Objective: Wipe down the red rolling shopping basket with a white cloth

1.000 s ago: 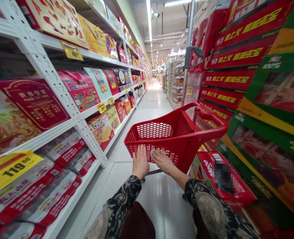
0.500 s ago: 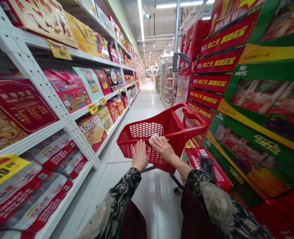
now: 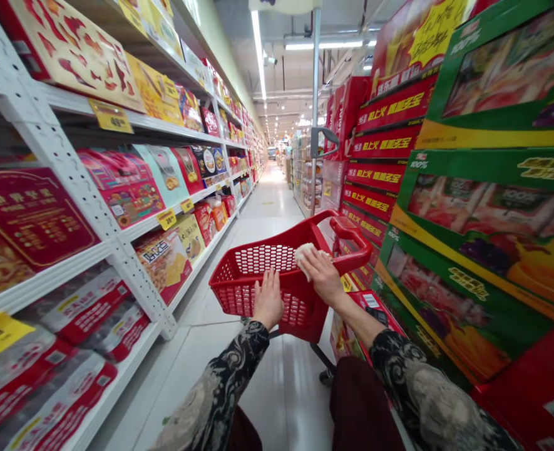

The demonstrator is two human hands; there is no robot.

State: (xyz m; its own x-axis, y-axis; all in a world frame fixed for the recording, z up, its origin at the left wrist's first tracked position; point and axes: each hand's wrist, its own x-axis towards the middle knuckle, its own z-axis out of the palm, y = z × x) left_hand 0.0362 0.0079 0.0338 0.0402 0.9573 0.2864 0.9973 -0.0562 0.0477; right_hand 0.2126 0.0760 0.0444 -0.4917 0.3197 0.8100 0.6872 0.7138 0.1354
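A red plastic shopping cart (image 3: 292, 316) with a perforated basket stands right in front of me, its handle (image 3: 357, 241) on the right. My left hand (image 3: 268, 300) is open, its fingers stretched out against the near side of the basket at the rim. Under my right hand (image 3: 324, 275) a crumpled white cloth (image 3: 303, 255) is held against the near rim, closer to the handle end. The fingers of this hand cover part of the cloth. No goods show in the visible part of the basket.
White shelves (image 3: 117, 250) with boxed snacks and bottle packs line the left side. Stacked green drink cartons (image 3: 474, 213) and red cartons (image 3: 382, 144) rise close on the right. A metal pole (image 3: 315, 81) stands beyond the cart. The tiled aisle (image 3: 270, 197) runs ahead.
My right hand has slid with the cloth rightward along the rim, toward the handle. My left hand has shifted slightly right along the basket. The camera view has turned a little.
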